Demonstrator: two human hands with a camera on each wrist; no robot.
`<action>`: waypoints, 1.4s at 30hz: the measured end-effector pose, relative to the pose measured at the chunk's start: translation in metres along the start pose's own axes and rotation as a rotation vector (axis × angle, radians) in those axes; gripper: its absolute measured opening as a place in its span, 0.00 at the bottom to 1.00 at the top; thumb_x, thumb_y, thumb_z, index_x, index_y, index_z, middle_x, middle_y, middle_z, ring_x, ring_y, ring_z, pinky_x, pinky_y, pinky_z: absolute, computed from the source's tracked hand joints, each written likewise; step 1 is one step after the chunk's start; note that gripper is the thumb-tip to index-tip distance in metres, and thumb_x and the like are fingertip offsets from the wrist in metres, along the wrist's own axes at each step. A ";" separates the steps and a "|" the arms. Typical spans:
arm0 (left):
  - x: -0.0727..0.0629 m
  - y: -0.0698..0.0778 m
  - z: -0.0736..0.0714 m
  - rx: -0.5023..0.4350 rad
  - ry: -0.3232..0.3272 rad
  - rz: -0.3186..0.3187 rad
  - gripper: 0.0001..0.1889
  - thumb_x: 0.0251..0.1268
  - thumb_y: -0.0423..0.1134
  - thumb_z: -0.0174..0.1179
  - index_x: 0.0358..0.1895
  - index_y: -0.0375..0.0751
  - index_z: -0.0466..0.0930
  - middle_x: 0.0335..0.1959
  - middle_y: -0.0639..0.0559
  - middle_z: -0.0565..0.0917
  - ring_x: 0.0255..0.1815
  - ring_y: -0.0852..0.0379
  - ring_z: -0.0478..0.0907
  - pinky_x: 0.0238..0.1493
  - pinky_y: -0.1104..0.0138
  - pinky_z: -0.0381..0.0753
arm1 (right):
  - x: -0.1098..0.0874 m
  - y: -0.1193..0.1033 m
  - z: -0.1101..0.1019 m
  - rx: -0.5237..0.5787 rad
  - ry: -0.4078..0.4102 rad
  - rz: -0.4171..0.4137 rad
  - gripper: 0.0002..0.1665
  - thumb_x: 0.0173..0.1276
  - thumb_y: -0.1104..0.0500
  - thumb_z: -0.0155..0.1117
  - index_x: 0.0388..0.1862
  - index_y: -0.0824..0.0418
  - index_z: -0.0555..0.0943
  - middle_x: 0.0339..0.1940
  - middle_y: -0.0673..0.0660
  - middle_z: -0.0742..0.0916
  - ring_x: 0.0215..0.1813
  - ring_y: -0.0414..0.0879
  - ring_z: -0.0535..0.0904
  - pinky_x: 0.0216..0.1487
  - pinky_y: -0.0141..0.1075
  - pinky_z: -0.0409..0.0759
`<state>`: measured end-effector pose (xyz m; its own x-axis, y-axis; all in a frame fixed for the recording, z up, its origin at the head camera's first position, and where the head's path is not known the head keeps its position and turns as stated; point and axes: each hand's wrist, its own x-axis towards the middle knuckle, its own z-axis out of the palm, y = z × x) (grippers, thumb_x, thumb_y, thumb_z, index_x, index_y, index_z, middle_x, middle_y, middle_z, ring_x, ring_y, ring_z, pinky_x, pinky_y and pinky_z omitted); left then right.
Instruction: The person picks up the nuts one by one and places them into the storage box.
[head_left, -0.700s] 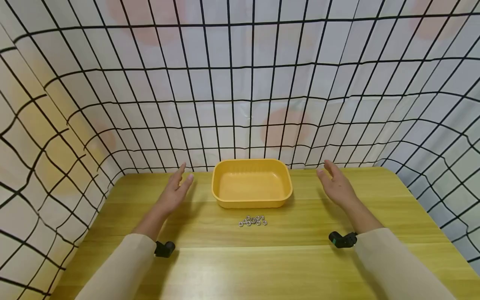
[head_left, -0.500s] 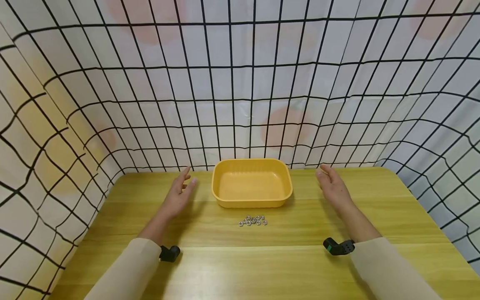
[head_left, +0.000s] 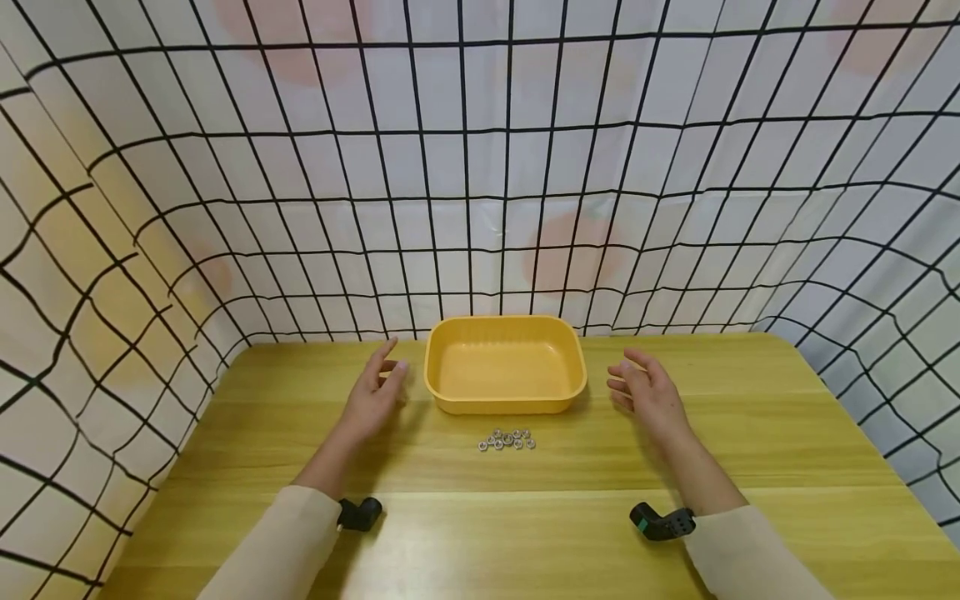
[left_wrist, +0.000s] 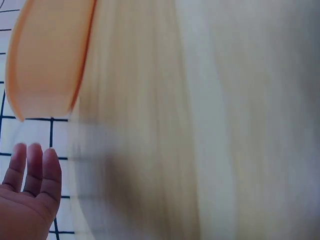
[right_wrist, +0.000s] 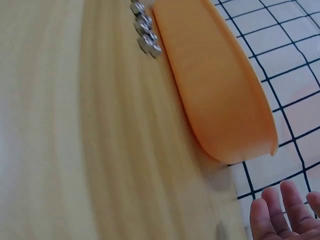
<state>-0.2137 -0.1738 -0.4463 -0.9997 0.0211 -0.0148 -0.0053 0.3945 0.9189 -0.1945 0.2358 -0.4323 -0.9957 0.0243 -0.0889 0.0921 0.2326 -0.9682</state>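
Note:
A yellow rectangular tray (head_left: 505, 406) lies at the middle back of the table, its inside bare. Just in front of it sits a small cluster of silver metal nuts (head_left: 507, 440); in the right wrist view the nuts (right_wrist: 145, 32) lie along the tray's wall (right_wrist: 220, 100). My left hand (head_left: 372, 398) hovers to the left of the tray, fingers relaxed and holding nothing. To the right of the tray my right hand (head_left: 651, 400) hangs with loosely bent fingers, also holding nothing. Neither hand touches the tray or the nuts.
The wooden table (head_left: 495, 542) extends toward me. A white cloth with a black grid (head_left: 480, 167) rises behind the table and along both sides. A black wrist camera (head_left: 362, 514) sits on the left wrist, another black camera (head_left: 662, 522) on the right.
Both hands have moved inward toward the tray and slightly nearer to me, the left going right and the right going left. The tray and nuts stay in place.

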 end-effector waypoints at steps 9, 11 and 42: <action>0.010 0.005 0.018 -0.062 -0.025 -0.022 0.28 0.79 0.55 0.54 0.78 0.65 0.62 0.60 0.40 0.76 0.45 0.47 0.78 0.48 0.61 0.85 | -0.015 0.009 0.023 0.167 -0.065 0.154 0.32 0.85 0.51 0.45 0.79 0.64 0.55 0.51 0.56 0.83 0.45 0.39 0.85 0.50 0.31 0.87; 0.013 0.007 0.019 -0.022 -0.034 -0.012 0.27 0.78 0.56 0.54 0.77 0.66 0.64 0.60 0.42 0.77 0.42 0.49 0.76 0.45 0.64 0.83 | -0.017 0.011 0.028 0.188 -0.092 0.172 0.31 0.85 0.53 0.46 0.78 0.65 0.56 0.48 0.55 0.83 0.43 0.39 0.85 0.49 0.32 0.88; 0.021 0.002 0.029 0.006 -0.011 0.020 0.20 0.77 0.45 0.58 0.68 0.48 0.78 0.48 0.44 0.79 0.42 0.52 0.76 0.42 0.67 0.75 | -0.039 0.022 0.086 -0.019 -0.333 0.159 0.25 0.69 0.61 0.68 0.60 0.72 0.75 0.21 0.52 0.81 0.18 0.40 0.75 0.19 0.30 0.77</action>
<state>-0.2339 -0.1461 -0.4556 -0.9992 0.0397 -0.0006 0.0153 0.3995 0.9166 -0.1538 0.1566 -0.4699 -0.9150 -0.2554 -0.3124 0.2431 0.2691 -0.9319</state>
